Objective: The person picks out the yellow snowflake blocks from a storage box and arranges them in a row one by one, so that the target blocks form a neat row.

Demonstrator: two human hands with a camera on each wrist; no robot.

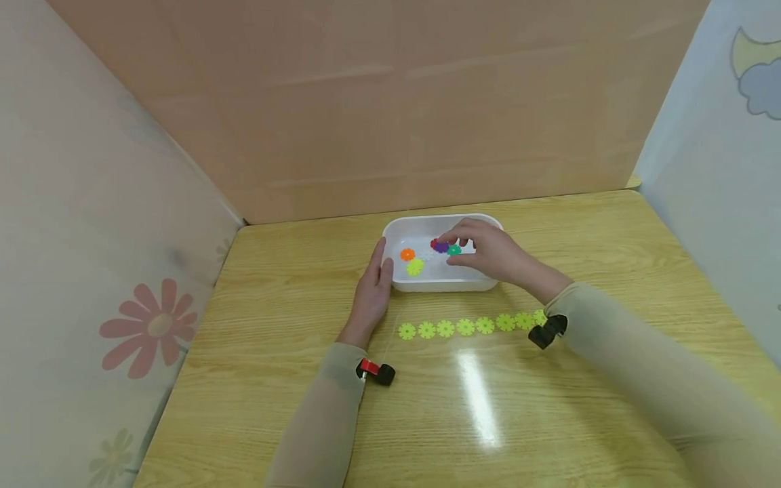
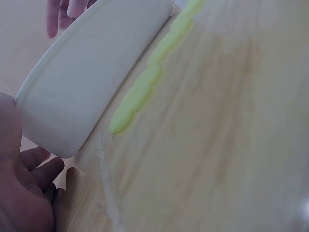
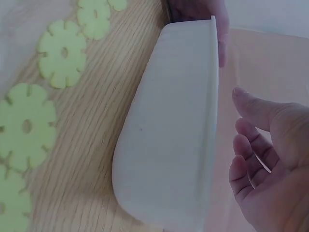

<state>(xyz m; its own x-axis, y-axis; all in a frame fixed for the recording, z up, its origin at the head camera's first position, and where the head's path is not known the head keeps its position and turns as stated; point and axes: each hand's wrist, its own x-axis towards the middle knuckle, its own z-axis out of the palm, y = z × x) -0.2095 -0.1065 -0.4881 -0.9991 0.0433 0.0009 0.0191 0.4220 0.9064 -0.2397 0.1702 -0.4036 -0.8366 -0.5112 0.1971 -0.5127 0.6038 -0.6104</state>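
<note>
A white plastic tub (image 1: 448, 286) holds a few flower-shaped discs: an orange disc (image 1: 407, 254), a yellow disc (image 1: 415, 267), a purple disc (image 1: 441, 248), a green disc (image 1: 454, 250), a partly covered red one and pale ones hard to make out. My left hand (image 1: 371, 293) rests against the tub's left end, its fingers extended along the wall. Over the tub's right half hovers my right hand (image 1: 488, 251), thumb and fingers apart. Nothing shows between them in the right wrist view, where the same hand (image 3: 275, 154) appears beyond the rim.
A row of several yellow flower discs (image 1: 466, 327) lies on the wooden table (image 1: 293, 379) in front of the tub. My right sleeve partly covers its right end. An orange-brown panel (image 1: 396, 122) stands behind the table, with pale walls at both sides.
</note>
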